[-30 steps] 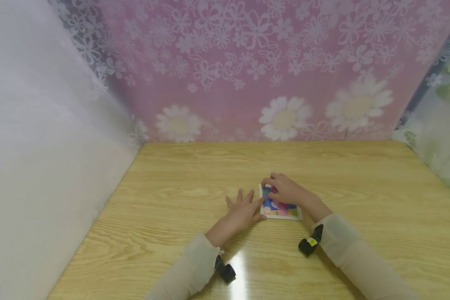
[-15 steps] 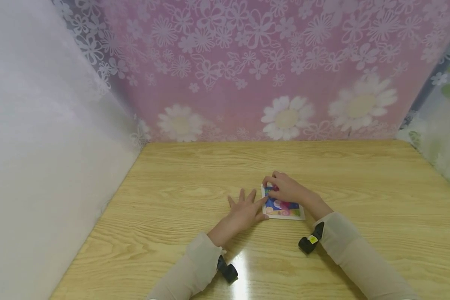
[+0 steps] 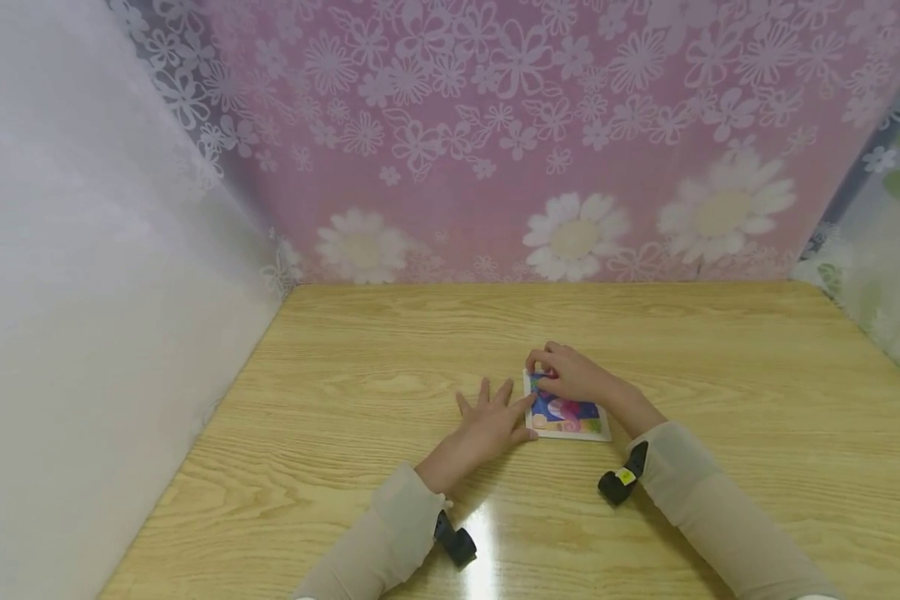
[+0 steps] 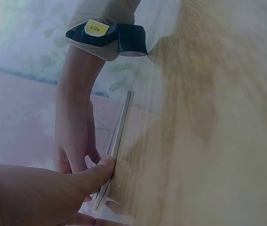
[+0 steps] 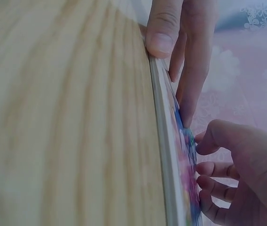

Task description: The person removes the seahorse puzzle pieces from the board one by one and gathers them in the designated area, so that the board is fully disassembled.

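Observation:
A small square picture board [image 3: 566,423] lies flat on the wooden table. White edges surround a blue, pink and yellow picture, and its thin side shows in the left wrist view. The left hand [image 3: 483,429] rests at its left edge with fingers spread. In the right wrist view, the left thumb [image 5: 160,43] touches the board's corner, and a straight finger reaches the picture. The right hand [image 3: 573,375] is over the far part of the board, fingers bent and tips down at the picture. Whether these fingertips pinch a loose piece is hidden.
The wood-grain table [image 3: 375,367] extends around both hands. Behind it hangs a pink flowered cloth [image 3: 450,200], with a white wall [image 3: 120,292] at the left and a pale leaf-patterned cloth [image 3: 877,283] at the right. Black wrist cameras sit on both sleeves.
The whole view shifts slightly right between the first and second frames. Both hands and the board otherwise keep their places, with barely any finger movement visible.

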Action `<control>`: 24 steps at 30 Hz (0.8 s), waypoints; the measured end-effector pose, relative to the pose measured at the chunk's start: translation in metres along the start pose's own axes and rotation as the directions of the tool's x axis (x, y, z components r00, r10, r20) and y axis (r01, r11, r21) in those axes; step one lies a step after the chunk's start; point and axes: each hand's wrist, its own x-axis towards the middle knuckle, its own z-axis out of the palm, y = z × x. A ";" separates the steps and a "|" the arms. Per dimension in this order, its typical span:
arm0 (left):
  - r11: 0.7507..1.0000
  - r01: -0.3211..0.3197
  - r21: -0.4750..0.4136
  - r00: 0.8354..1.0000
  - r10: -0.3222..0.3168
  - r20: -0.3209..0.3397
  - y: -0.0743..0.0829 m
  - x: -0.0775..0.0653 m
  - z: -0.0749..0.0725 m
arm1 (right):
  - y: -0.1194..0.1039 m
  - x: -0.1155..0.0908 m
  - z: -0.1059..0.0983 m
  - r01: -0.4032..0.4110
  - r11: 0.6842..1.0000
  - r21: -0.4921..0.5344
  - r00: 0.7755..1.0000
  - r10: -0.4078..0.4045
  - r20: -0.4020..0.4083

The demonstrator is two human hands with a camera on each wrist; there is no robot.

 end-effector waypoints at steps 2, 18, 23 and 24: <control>1.000 0.001 -0.002 1.000 -0.001 0.002 0.000 0.000 0.000 | 0.000 0.000 0.000 0.004 1.000 0.003 1.000 -0.004 -0.002; 1.000 0.014 0.007 1.000 -0.014 0.008 0.000 0.002 0.000 | 0.005 -0.011 -0.001 -0.046 0.998 0.042 0.998 0.048 -0.031; 1.000 0.023 0.010 1.000 -0.023 0.014 0.001 0.001 0.000 | 0.000 -0.014 -0.001 -0.032 0.999 0.021 0.999 0.033 -0.043; 1.000 0.024 0.011 1.000 -0.024 0.015 0.001 0.001 0.000 | -0.001 -0.014 -0.001 -0.033 0.999 0.016 0.998 0.033 -0.049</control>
